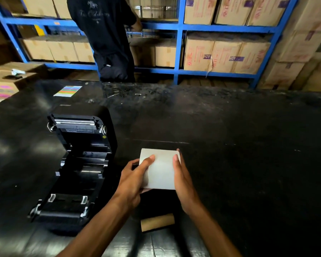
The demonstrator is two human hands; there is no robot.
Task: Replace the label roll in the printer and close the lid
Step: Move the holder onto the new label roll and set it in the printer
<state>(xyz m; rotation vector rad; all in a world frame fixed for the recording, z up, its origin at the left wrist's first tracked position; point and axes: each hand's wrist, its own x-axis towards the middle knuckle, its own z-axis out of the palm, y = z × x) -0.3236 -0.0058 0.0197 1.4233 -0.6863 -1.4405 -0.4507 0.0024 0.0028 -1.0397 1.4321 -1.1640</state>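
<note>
A white label roll (160, 171) is held above the black table, to the right of the printer. My left hand (132, 179) grips its left end and my right hand (183, 179) presses flat against its right end. The black label printer (76, 164) stands at the left with its lid (78, 119) swung up and back, and its roll bay shows no roll. An empty brown cardboard core (157, 222) lies on the table under my wrists.
The black table (239, 154) stretches wide to the right. A colourful sheet (68, 91) lies at its far left. Behind the table a person in dark clothes (107, 38) stands at blue shelving (180, 28) filled with cardboard boxes (226, 52).
</note>
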